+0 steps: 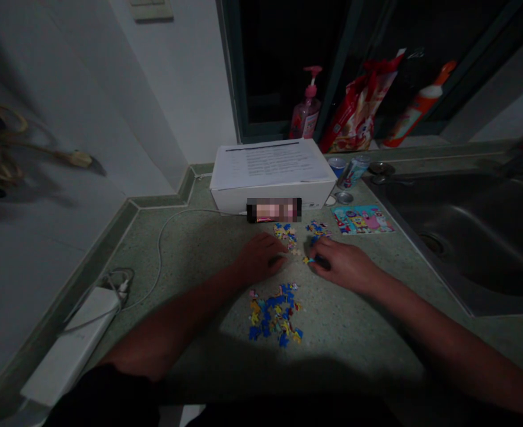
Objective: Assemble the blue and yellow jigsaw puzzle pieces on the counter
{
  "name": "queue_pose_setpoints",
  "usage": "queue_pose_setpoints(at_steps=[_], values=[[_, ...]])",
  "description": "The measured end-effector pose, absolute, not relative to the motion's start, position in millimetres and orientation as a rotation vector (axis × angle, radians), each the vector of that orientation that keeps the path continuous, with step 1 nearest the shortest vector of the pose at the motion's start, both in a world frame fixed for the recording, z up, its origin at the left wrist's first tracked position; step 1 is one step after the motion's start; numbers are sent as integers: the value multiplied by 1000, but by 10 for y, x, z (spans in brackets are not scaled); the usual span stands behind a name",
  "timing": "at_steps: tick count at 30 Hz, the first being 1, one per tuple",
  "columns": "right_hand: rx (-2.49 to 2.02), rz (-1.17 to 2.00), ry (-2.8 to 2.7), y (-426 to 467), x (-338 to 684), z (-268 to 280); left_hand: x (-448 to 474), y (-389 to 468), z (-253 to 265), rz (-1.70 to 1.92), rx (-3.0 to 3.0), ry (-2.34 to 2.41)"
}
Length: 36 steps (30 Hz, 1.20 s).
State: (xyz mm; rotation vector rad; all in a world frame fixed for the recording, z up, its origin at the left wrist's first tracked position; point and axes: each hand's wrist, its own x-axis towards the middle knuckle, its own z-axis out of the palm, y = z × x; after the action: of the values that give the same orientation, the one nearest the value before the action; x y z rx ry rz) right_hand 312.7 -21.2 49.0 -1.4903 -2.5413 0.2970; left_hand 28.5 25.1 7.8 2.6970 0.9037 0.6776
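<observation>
My left hand [261, 258] rests on the counter with fingers curved and thumb apart from the index finger. Nothing shows between them. A pale jigsaw piece [295, 252] lies just beyond its fingertips. My right hand [345, 264] pinches a small yellow and blue jigsaw piece [307, 260] close to the counter. Past the hands are two small clusters of jigsaw pieces, the left cluster [284, 230] and the right cluster [317, 228], the latter partly behind my right fingers. Nearer to me, a loose pile of blue and yellow jigsaw pieces [273, 314] is spread out.
A phone [274, 210] leans on a white box [270, 172], its cable running left to a power strip [72, 344]. A colourful cartoon picture card [363, 220] lies beside the sink [475, 237]. A can [353, 172], pump bottle [306, 112] and red bag [359, 107] stand behind.
</observation>
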Motion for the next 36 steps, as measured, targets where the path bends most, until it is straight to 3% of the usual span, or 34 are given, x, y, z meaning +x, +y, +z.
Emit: queue_pose_setpoints(at_steps=[12,36], values=[[-1552,329,-2608,-241,3144,489,277,254,51,644,2723,932],[-1348,13,-2399,-142,2877,200,279,274,5,870,2741,810]])
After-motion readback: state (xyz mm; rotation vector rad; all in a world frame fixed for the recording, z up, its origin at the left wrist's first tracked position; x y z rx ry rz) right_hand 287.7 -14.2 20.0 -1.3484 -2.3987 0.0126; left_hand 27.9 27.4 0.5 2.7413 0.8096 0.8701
